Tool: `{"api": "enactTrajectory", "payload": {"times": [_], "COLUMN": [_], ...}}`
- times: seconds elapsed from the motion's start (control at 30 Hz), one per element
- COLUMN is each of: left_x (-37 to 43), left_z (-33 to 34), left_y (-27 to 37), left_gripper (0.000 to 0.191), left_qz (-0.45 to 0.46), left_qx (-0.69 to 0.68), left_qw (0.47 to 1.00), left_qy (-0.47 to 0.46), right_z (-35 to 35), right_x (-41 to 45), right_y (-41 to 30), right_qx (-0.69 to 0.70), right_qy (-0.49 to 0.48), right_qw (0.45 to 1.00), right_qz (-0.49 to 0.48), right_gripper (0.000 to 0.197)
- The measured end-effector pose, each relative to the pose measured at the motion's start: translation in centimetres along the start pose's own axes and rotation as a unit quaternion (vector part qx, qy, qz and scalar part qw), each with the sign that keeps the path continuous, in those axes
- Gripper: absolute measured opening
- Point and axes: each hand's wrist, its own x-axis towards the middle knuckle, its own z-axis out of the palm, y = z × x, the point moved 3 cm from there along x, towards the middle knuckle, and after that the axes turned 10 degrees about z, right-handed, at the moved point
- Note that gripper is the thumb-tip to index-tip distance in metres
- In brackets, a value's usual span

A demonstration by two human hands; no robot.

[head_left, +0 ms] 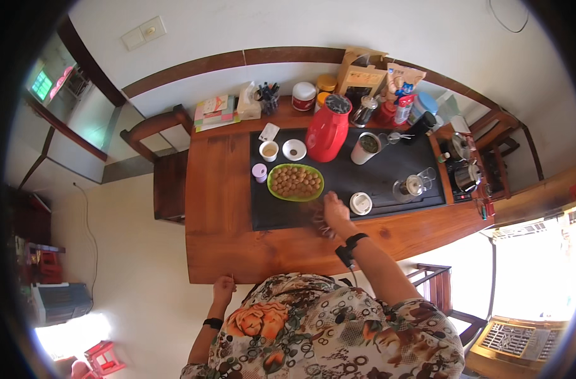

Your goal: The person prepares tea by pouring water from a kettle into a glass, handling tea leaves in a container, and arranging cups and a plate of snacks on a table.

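My right hand (pixel 336 213) is curled over the near edge of the black tea tray (pixel 288 215). A blurred brown brush-like thing (pixel 322 225) with spiky ends is in or under that hand, partly hidden by it. Just beyond the fingers lies a green oval dish (pixel 272 195) full of small round brown nuts or fruits (pixel 296 182). To the hand's right is a white cup lid (pixel 360 203). My left hand (pixel 225 286) is at the table's front left corner, fingers curled together; whether it pinches something thin is too small to tell.
A red thermos jug (pixel 326 130) stands behind the dish, near a white tumbler (pixel 365 150), two small white bowls and a lilac spool-shaped container (pixel 259 173). A glass teapot (pixel 413 185) sits to the right. Jars and bags line the back. A wooden chair (pixel 167 175) adjoins the left edge.
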Motion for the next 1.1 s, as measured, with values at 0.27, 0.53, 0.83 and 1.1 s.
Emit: {"api": "enactTrajectory", "payload": {"times": [0.27, 0.53, 0.83, 1.1], "left_x": [-4.7, -7.0, -7.0, 0.0], "left_z": [1.8, 3.1, 1.4, -3.8], "left_y": [0.7, 3.3, 2.9, 5.2], "left_gripper": [0.007, 0.008, 0.008, 0.007], "left_qz": [-0.059, -0.072, -0.124, -0.054], "left_qx": [-0.049, -0.038, -0.049, -0.028], "left_qw": [0.996, 0.993, 0.989, 0.998], "left_qy": [0.046, 0.080, 0.063, 0.023], "right_z": [-0.6, 2.0, 5.7, 7.2], "right_x": [-7.2, -4.5, 1.9, 4.6], "right_y": [-3.5, -9.8, -3.3, -3.7], "right_qx": [0.027, 0.255, 0.570, 0.698], "right_qy": [-0.108, -0.090, -0.377, -0.204], "right_qw": [0.977, 0.871, 0.694, 0.630], "right_qz": [-0.180, -0.410, 0.227, 0.272], "right_gripper": [0.075, 0.066, 0.033, 0.023]}}
